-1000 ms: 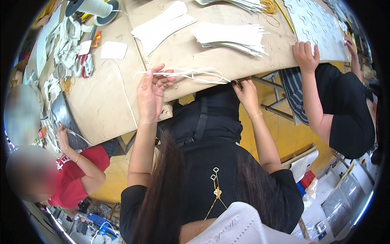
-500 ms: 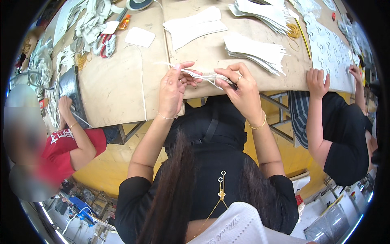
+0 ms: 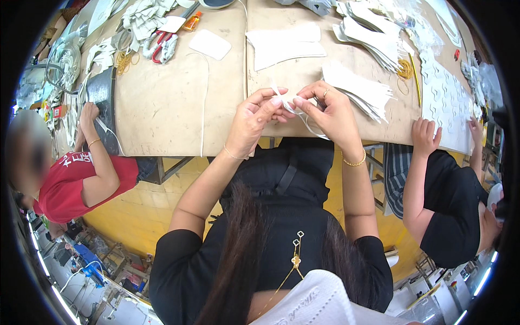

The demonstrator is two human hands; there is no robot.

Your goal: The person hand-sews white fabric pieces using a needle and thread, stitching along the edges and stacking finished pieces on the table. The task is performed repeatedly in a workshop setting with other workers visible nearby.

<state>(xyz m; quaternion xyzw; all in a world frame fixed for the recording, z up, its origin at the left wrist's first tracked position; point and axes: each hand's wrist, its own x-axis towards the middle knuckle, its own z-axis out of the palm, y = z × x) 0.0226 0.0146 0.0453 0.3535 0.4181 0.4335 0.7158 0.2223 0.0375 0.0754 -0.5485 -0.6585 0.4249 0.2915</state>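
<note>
Thin white strips (image 3: 286, 105) run between my two hands, just above the near edge of the table. My left hand (image 3: 250, 120) pinches them between thumb and fingers, and one end sticks up past its fingertips. Close beside it, my right hand (image 3: 337, 115) has thumb and forefinger closed on the same strips. A slack loop hangs below the right fingers. Beyond my right hand lies a fanned stack of white shaped pieces (image 3: 358, 89). More flat white pieces (image 3: 283, 47) rest straight ahead.
On the brown-covered table (image 3: 162, 103) lie a white rounded card (image 3: 210, 44), a red-handled tool (image 3: 159, 50), an orange bottle (image 3: 192, 21) and a long white cord (image 3: 205, 103). Yellow rubber bands (image 3: 404, 69) lie right. Co-workers sit on both sides, their hands at the table.
My hands have come closer together. The strips, stretched out between them before, are now bunched, with a loop hanging under my right hand. The whole view has shifted a little.
</note>
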